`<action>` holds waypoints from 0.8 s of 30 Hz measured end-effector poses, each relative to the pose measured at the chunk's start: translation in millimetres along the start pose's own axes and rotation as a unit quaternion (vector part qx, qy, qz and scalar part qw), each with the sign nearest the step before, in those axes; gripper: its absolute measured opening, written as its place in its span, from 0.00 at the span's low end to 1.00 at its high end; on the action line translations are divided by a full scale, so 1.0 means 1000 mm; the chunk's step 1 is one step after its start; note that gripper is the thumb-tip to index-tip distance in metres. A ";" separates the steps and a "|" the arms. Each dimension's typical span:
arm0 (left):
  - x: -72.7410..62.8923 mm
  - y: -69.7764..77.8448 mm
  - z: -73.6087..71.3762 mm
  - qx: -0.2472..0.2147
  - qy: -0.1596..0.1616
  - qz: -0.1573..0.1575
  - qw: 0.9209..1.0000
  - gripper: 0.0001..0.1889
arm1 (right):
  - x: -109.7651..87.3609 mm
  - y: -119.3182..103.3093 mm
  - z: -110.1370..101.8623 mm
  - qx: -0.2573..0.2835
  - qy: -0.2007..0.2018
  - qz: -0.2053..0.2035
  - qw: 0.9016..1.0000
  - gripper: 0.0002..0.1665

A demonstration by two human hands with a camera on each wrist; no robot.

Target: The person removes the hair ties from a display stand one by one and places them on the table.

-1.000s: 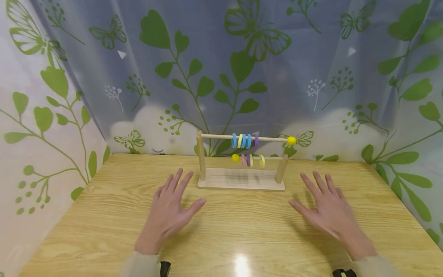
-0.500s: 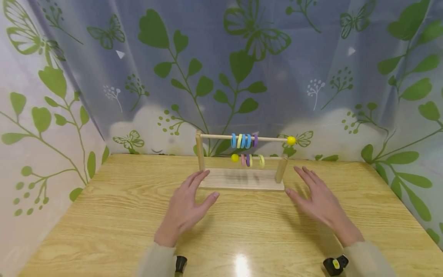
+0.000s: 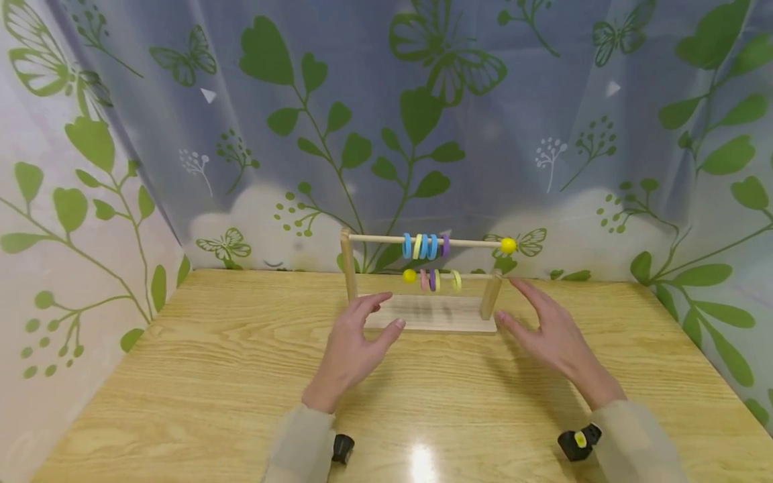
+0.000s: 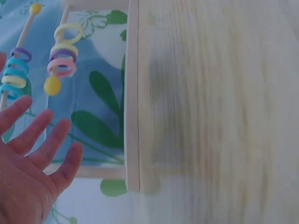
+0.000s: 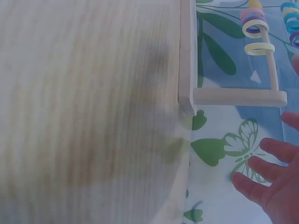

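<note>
A wooden ring stand (image 3: 447,314) has a flat base, a tall left post (image 3: 348,263) and a short right post (image 3: 492,296). Its upper rod carries several blue, yellow and purple rings (image 3: 425,246) and ends in a yellow ball (image 3: 508,245). On the lower rod hang pink, purple and yellow rings (image 3: 433,279), with another yellow ball (image 3: 409,276) at its left end. My left hand (image 3: 356,349), fingers spread and slightly bent, is in front of the base's left part and overlaps it. My right hand (image 3: 552,332) is beside the short post, thumb near the base's right corner. Neither holds anything.
The stand is near the back of a wood-grain table (image 3: 211,362). Behind it hangs a blue curtain (image 3: 362,121) printed with green leaves and butterflies, with patterned cloth also at both sides. Black devices (image 3: 580,443) are on the wrists.
My left hand has moved right and inward, now in front of the base. The right hand has shifted slightly left and forward toward the short post. The stand and rings have not moved.
</note>
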State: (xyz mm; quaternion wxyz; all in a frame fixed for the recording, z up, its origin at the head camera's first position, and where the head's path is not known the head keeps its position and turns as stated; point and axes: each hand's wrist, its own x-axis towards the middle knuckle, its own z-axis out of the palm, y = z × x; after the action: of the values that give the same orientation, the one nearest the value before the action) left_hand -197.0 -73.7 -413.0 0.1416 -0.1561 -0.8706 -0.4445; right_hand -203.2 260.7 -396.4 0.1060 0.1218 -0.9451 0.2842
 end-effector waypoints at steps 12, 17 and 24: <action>0.014 0.007 0.024 -0.061 0.037 -0.008 0.997 0.20 | 0.017 -0.005 0.003 0.056 0.029 -0.024 0.998 0.39; 0.020 0.009 0.035 -0.080 0.050 -0.019 0.995 0.18 | 0.022 -0.004 0.006 0.091 0.048 -0.019 0.995 0.35; 0.027 0.013 0.050 -0.092 0.082 -0.042 0.991 0.16 | 0.030 -0.003 0.012 0.128 0.079 -0.016 0.989 0.30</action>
State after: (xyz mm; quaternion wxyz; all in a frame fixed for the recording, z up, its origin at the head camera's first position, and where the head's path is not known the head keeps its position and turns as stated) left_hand -221.7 -21.1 -421.3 0.1785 -0.0946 -0.8172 -0.5397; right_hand -232.7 246.3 -396.2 0.1680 0.1264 -0.8878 0.4094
